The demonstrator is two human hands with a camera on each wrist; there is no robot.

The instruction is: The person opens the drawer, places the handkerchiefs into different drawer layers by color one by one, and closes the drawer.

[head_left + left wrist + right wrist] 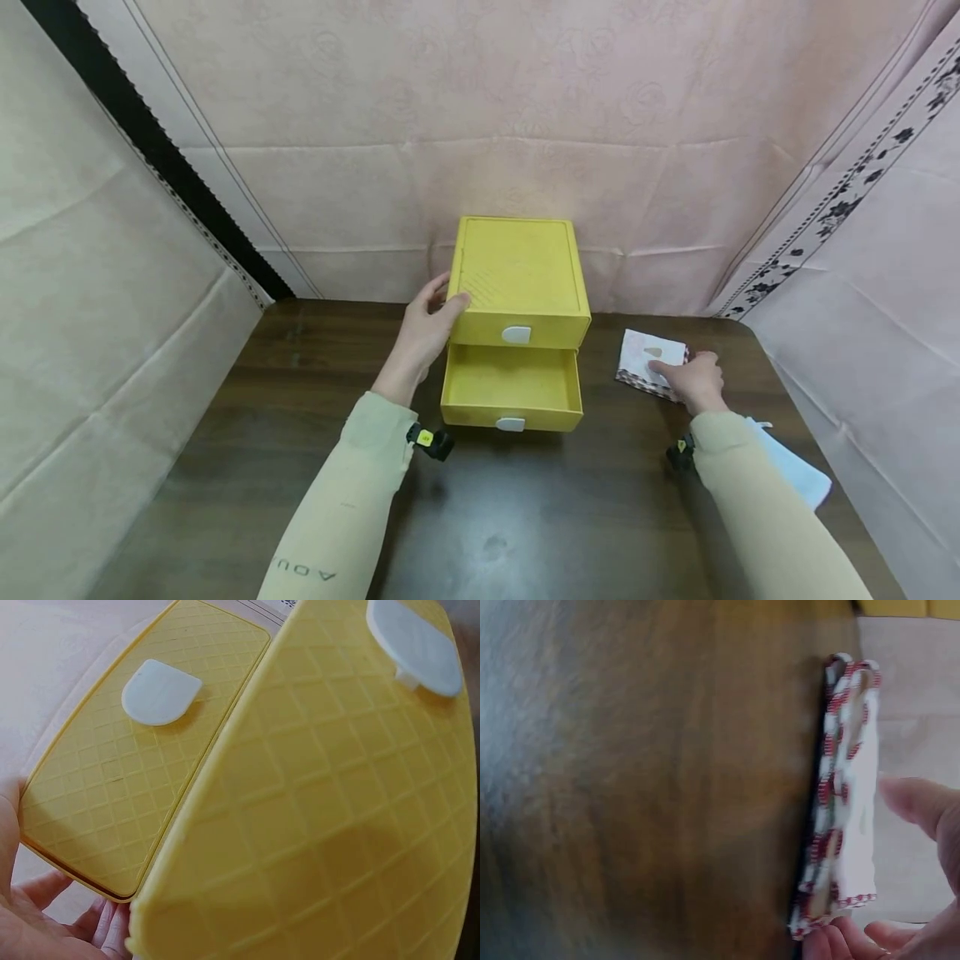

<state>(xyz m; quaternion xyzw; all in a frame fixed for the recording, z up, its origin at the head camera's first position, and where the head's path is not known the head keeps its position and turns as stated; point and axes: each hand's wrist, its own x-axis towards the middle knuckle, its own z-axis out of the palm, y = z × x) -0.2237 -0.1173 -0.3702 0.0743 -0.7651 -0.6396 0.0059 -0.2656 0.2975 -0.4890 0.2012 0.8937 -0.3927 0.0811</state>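
Note:
A yellow two-drawer box [522, 265] stands near the back of the table, its lower drawer [513, 375] pulled out and its upper drawer [112, 780] pushed in. My left hand [427, 329] holds the box at its left side, thumb over the top edge and fingers along the side wall. To the right lies a folded white cloth [647, 354] with a red-and-white patterned edge. My right hand [697, 382] grips this cloth at its right side; the thumb is over its upper face and the fingers [844, 941] are at the edge.
A light blue folded cloth [798, 471] lies at the right, partly hidden by my right sleeve. White drawer pulls [511, 424] stick out from the drawer fronts. Pale cloth hangings [517, 183] enclose the brown wooden table [487, 517] at the back and both sides.

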